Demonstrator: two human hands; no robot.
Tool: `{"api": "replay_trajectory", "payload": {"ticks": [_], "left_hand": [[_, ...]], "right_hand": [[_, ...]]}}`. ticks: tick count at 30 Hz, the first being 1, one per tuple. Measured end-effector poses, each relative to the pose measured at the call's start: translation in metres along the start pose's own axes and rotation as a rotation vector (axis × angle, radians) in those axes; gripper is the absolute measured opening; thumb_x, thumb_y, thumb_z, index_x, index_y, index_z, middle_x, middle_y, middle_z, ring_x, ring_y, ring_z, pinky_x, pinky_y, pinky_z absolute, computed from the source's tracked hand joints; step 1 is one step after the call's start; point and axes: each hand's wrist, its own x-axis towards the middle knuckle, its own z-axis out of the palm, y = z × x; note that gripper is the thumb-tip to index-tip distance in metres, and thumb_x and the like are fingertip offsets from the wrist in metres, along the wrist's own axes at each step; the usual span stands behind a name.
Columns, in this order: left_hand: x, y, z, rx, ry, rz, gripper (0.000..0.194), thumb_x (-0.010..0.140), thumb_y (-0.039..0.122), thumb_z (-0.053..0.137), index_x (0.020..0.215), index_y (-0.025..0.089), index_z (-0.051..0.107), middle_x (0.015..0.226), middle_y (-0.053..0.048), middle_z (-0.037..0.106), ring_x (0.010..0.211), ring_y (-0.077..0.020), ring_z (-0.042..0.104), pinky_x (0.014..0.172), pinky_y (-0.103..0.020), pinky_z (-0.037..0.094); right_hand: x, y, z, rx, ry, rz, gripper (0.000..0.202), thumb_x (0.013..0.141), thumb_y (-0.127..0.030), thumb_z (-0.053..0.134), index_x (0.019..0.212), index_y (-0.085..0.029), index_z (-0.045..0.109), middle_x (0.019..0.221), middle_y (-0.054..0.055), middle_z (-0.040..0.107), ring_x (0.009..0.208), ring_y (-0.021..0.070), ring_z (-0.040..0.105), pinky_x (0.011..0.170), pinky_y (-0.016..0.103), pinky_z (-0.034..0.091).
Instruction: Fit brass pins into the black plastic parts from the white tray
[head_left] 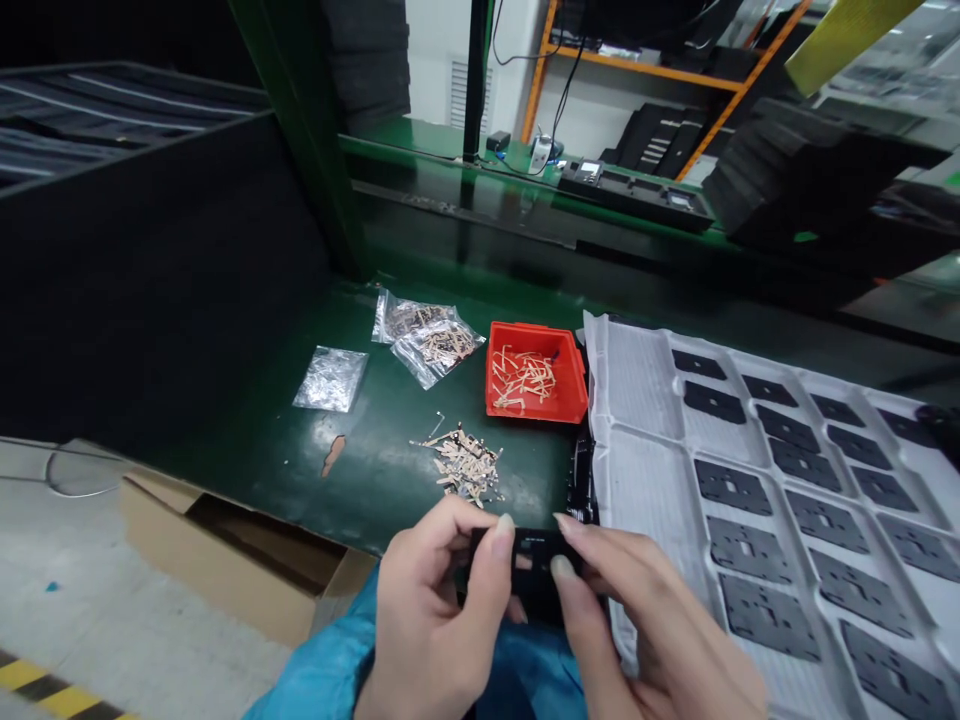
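Note:
A small black plate with cutouts [536,590] is held between both hands at the bottom centre. My left hand [442,610] grips its left end, thumb on top. At the right end my right hand [637,610] pinches it with thumb and fingertips. Just beyond the hands lies a loose pile of small beige and dark strips [466,462]. A red bin [574,385] behind it contains thin beige pieces. On the right, a white tray [645,480] bears many flat black plates [750,548] in its compartments.
Clear bags of small parts [442,345] and a flat clear bag [331,380] lie on the green table [390,450]. A brown scrap [334,455] is nearby. An open cardboard box [225,560] stands at lower left, below a large black bin [150,290]. Green posts rise behind.

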Motion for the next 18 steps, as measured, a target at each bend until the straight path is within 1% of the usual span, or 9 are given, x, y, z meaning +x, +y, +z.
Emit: {"api": "replay_trajectory", "payload": {"ticks": [2, 4, 6, 8, 10, 12, 14, 16, 18], "left_hand": [[-0.001, -0.002, -0.003, 0.098, -0.023, 0.107, 0.026, 0.099, 0.031, 0.067, 0.077, 0.019, 0.072, 0.053, 0.003, 0.062, 0.041, -0.0093, 0.057, 0.043, -0.016, 0.046], [-0.002, -0.004, -0.007, 0.227, -0.016, 0.275, 0.020, 0.098, 0.023, 0.066, 0.080, 0.021, 0.075, 0.054, 0.003, 0.065, 0.044, -0.0105, 0.061, 0.044, -0.017, 0.047], [-0.002, -0.006, -0.010, 0.334, -0.023, 0.474, 0.016, 0.094, 0.013, 0.068, 0.089, 0.024, 0.078, 0.068, 0.002, 0.077, 0.057, -0.0130, 0.071, 0.054, -0.019, 0.053], [0.000, -0.008, -0.013, 0.366, -0.072, 0.665, 0.025, 0.090, 0.003, 0.067, 0.099, 0.024, 0.077, 0.087, 0.001, 0.084, 0.069, -0.0142, 0.077, 0.065, -0.021, 0.058], [0.004, -0.008, -0.015, 0.372, -0.137, 0.806, 0.033, 0.087, -0.003, 0.063, 0.103, 0.023, 0.074, 0.095, -0.001, 0.085, 0.073, -0.0143, 0.077, 0.069, -0.023, 0.060], [0.008, -0.006, -0.019, 0.404, -0.171, 0.900, 0.035, 0.084, -0.005, 0.062, 0.105, 0.021, 0.073, 0.098, -0.004, 0.086, 0.073, -0.0152, 0.077, 0.067, -0.024, 0.061], [0.011, -0.001, -0.024, 0.472, -0.225, 0.955, 0.032, 0.084, -0.002, 0.065, 0.106, 0.021, 0.071, 0.098, -0.006, 0.086, 0.071, -0.0167, 0.077, 0.066, -0.025, 0.063], [0.012, 0.006, -0.030, 0.517, -0.254, 0.992, 0.028, 0.087, 0.003, 0.068, 0.106, 0.023, 0.071, 0.097, -0.007, 0.087, 0.070, -0.0180, 0.078, 0.065, -0.026, 0.065], [0.012, 0.011, -0.033, 0.534, -0.243, 1.019, 0.025, 0.089, 0.006, 0.069, 0.104, 0.024, 0.071, 0.095, -0.007, 0.087, 0.070, -0.0188, 0.079, 0.066, -0.027, 0.066]], "right_hand": [[0.005, 0.005, -0.005, -0.079, -0.053, -0.064, 0.019, 0.100, -0.022, 0.067, 0.115, -0.031, 0.075, 0.098, -0.001, 0.080, 0.081, 0.0129, 0.079, 0.071, 0.019, 0.062], [0.012, 0.011, -0.009, -0.073, -0.096, -0.150, 0.017, 0.099, -0.020, 0.066, 0.113, -0.029, 0.072, 0.094, -0.001, 0.079, 0.077, 0.0122, 0.079, 0.069, 0.017, 0.062], [0.017, 0.017, -0.010, -0.031, -0.125, -0.204, 0.015, 0.098, -0.016, 0.066, 0.107, -0.027, 0.067, 0.091, -0.001, 0.077, 0.078, 0.0115, 0.078, 0.069, 0.015, 0.062], [0.018, 0.021, -0.008, 0.029, -0.108, -0.185, 0.013, 0.097, -0.013, 0.064, 0.099, -0.026, 0.063, 0.090, 0.000, 0.074, 0.079, 0.0106, 0.077, 0.070, 0.015, 0.062], [0.015, 0.022, -0.004, 0.108, -0.065, -0.148, 0.019, 0.097, -0.008, 0.060, 0.093, -0.026, 0.061, 0.090, 0.000, 0.070, 0.082, 0.0102, 0.076, 0.072, 0.016, 0.062], [0.010, 0.021, 0.000, 0.193, -0.022, -0.150, 0.026, 0.095, 0.000, 0.058, 0.093, -0.025, 0.062, 0.092, 0.000, 0.069, 0.086, 0.0105, 0.076, 0.071, 0.017, 0.063], [0.004, 0.020, 0.002, 0.254, 0.020, -0.191, 0.031, 0.090, 0.007, 0.060, 0.095, -0.024, 0.066, 0.095, 0.001, 0.069, 0.090, 0.0119, 0.077, 0.072, 0.019, 0.064], [0.001, 0.022, 0.000, 0.301, 0.087, -0.197, 0.033, 0.088, 0.007, 0.065, 0.103, -0.022, 0.069, 0.102, 0.003, 0.071, 0.092, 0.0139, 0.078, 0.073, 0.022, 0.067], [-0.001, 0.027, -0.006, 0.302, 0.095, -0.233, 0.035, 0.087, 0.002, 0.071, 0.113, -0.021, 0.069, 0.108, 0.005, 0.073, 0.091, 0.0162, 0.080, 0.074, 0.026, 0.070]]}}
